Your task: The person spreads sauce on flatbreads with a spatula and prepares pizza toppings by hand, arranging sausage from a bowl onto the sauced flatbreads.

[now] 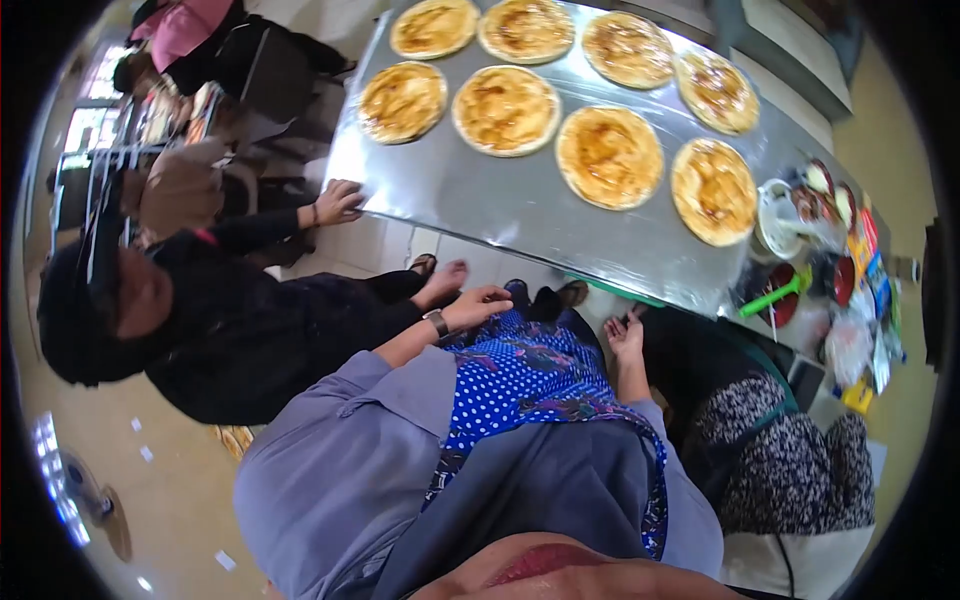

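My left hand [478, 308], with a dark watch at the wrist, is held in front of my blue patterned apron [530, 370]. Its fingers are loosely stretched and hold nothing. Further right, my right hand [626, 335] is turned palm up with fingers apart, just below the near edge of the metal table [480, 210]. Several round, flat pizza-like bases [610, 158] lie in two rows on that table, glossy with a reddish-brown sauce on top. Neither hand touches them.
At the left stands a co-worker in black [270, 320], one hand [340, 202] on the table's corner. The right end holds a white tub [778, 220], a bright green utensil [775, 292], bowls and packets. A person in a patterned garment [780, 450] is close on my right.
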Motion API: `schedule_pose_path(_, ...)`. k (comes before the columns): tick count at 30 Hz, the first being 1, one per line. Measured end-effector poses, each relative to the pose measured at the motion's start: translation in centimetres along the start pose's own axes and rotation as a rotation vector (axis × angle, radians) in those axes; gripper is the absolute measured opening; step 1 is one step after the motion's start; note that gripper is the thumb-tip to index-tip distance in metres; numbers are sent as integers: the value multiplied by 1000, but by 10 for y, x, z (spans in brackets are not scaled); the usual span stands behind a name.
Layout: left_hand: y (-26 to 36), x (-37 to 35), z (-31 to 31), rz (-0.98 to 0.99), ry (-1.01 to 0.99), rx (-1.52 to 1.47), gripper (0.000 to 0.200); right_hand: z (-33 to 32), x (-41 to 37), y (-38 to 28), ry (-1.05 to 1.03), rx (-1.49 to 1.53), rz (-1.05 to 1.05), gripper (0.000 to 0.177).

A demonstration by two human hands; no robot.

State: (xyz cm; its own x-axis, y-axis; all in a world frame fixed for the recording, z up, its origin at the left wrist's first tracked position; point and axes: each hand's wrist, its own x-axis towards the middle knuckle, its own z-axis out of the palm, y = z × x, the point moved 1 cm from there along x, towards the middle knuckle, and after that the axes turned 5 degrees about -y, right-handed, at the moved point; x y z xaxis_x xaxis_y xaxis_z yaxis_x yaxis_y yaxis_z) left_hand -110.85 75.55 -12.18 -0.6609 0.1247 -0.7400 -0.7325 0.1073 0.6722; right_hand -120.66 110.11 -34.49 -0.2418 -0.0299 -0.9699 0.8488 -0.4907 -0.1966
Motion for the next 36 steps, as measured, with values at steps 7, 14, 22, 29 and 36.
schedule_pose_path(7,-31,-62,-10,-74,49,-132,44,64,92,5,-238,387,-149,47)
schedule_pose_path(14,-74,-102,5,-29,112,-203,41,57,91,7,-102,382,-333,13)
schedule_pose_path(22,-103,-117,58,72,197,-338,38,-20,9,35,-144,152,-244,6)
schedule_pose_path(29,-108,-124,105,139,258,-328,39,-76,-88,46,-200,-95,-205,15)
schedule_pose_path(36,-122,-103,137,123,350,-309,44,-138,-149,57,-219,-20,-73,24)
